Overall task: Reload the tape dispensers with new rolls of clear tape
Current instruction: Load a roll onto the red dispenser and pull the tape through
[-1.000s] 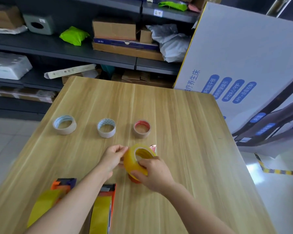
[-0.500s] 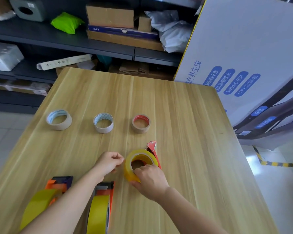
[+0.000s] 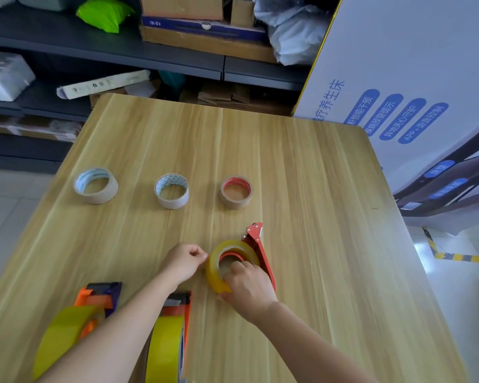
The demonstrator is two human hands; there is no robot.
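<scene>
Right hand (image 3: 248, 286) grips the tape roll (image 3: 213, 275) on the red dispenser (image 3: 259, 243); left hand (image 3: 183, 261) is curled beside it, contents unclear. Open table (image 3: 329, 217) at right.

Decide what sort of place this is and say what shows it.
Probably a stockroom or packing area: dark shelving stacked with cardboard boxes and bagged parcels, plus tape dispensers on the table.

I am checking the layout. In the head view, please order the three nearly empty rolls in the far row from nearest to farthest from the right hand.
1. Red-lined roll, right end of the row, beyond the right hand.
2. Blue-patterned roll, middle.
3. Blue-lined roll, left end.
</scene>
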